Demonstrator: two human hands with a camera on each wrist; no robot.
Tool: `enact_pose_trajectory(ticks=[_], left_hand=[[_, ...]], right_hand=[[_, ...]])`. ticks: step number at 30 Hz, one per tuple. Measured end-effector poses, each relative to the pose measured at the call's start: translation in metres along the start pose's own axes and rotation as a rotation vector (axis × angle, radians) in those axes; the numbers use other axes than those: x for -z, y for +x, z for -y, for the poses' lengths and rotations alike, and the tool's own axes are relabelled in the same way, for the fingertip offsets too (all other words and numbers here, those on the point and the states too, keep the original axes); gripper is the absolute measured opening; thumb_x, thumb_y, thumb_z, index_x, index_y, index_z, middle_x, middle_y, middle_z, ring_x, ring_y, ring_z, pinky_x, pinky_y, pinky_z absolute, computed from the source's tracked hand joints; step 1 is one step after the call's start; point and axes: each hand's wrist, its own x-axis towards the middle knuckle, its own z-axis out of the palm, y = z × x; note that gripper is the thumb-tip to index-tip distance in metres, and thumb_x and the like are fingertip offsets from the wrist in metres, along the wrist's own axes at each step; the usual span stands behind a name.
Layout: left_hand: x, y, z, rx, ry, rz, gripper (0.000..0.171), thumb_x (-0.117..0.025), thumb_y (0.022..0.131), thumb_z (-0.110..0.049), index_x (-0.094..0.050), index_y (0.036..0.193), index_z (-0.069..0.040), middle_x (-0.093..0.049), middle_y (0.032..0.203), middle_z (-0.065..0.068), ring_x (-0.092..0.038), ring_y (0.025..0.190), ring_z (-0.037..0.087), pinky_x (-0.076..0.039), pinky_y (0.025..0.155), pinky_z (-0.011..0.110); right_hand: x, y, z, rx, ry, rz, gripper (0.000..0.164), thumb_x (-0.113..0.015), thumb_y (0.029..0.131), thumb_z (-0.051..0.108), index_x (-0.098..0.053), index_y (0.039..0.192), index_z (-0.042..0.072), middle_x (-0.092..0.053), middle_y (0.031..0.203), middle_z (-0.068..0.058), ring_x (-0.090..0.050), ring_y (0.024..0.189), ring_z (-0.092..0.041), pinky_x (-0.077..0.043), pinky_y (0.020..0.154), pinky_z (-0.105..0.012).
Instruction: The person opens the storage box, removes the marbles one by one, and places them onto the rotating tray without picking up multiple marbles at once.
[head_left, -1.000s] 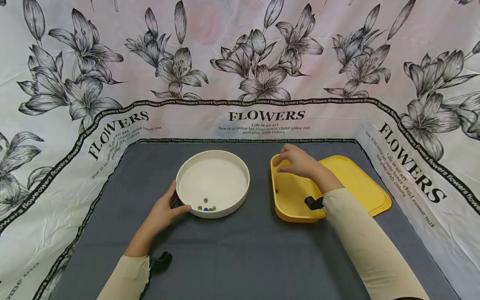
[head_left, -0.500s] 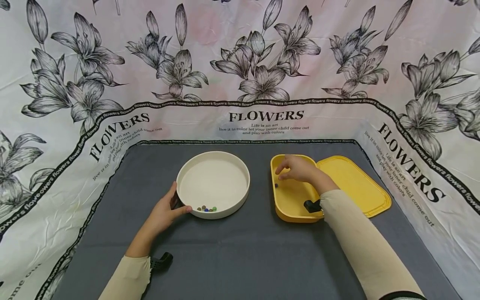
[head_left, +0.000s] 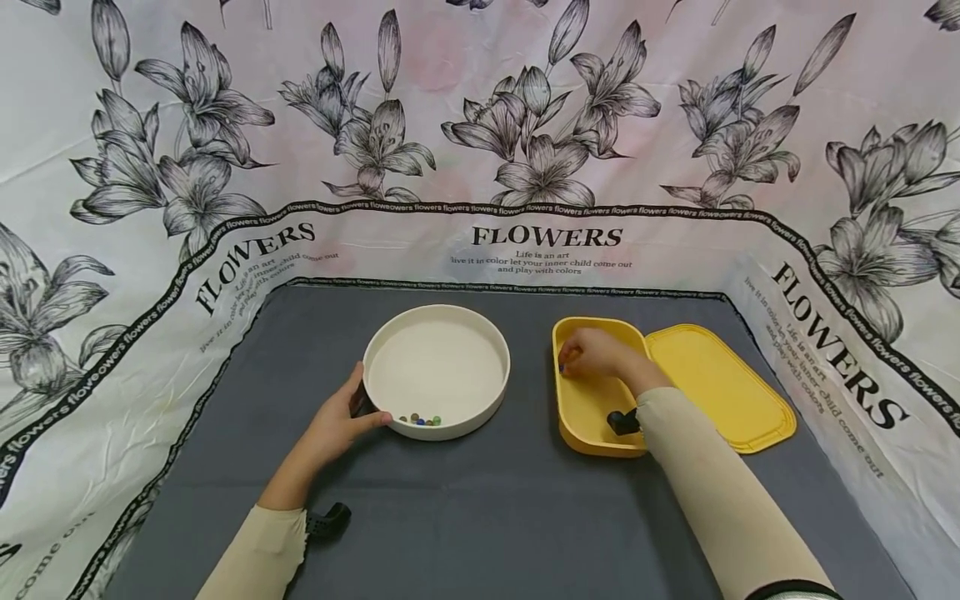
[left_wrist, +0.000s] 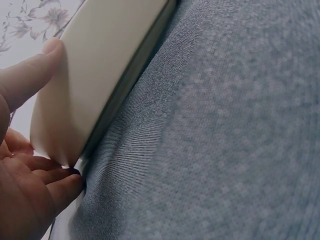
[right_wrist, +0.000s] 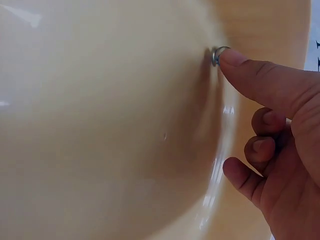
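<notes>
A round white tray stands left of centre in the head view, slightly tilted toward the front. Several coloured marbles have gathered along its near edge inside. My left hand grips the tray's left side, with the thumb on its wall and the other fingers low at its base. My right hand reaches into the yellow box. There it pinches a small shiny marble by the box's left wall; the thumb covers part of it and the index finger is hidden.
The yellow lid lies to the right of the box, against its side. A dark grey cloth covers the table. Behind it rises a white flower-printed sheet. Dark wrist cameras sit at both sleeves.
My right hand has lowered into the box and come to the marble at its left wall. A marble in the tray has rolled to the near edge. My left hand keeps its grip.
</notes>
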Motion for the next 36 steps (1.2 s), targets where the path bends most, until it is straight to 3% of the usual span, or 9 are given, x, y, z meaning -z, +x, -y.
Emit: enact_pose_trajectory(ticks=[13,25,36], left_hand=[[-0.002,0.000,-0.005,-0.014,-0.024,-0.003,0.115,-0.082,0.089,-0.027,0.002,0.164,-0.002,0.000,0.171,0.018,-0.015,0.156,0.037,-0.025,0.123,0.055],[-0.001,0.003,-0.011,-0.009,-0.007,-0.010,0.119,-0.084,0.087,-0.032,0.001,0.163,0.000,-0.002,0.171,0.019,-0.018,0.155,0.037,-0.028,0.121,0.052],[-0.002,0.005,-0.018,0.020,0.018,-0.038,0.116,-0.084,0.087,-0.029,-0.001,0.163,0.001,-0.004,0.170,0.020,-0.020,0.155,0.037,-0.029,0.121,0.051]], right_hand=[[0.001,0.003,0.010,0.008,-0.051,-0.016,0.005,-0.080,0.084,0.012,-0.076,0.088,0.012,-0.069,0.086,-0.001,-0.058,0.075,-0.017,-0.051,0.072,-0.031],[0.005,0.006,0.007,-0.018,-0.046,-0.010,0.004,-0.081,0.085,0.015,-0.079,0.089,0.013,-0.071,0.090,0.000,-0.059,0.080,-0.018,-0.051,0.077,-0.032],[0.024,-0.011,0.002,0.033,-0.043,-0.090,0.006,-0.077,0.090,0.017,-0.080,0.091,0.012,-0.071,0.094,-0.002,-0.061,0.088,-0.020,-0.052,0.085,-0.041]])
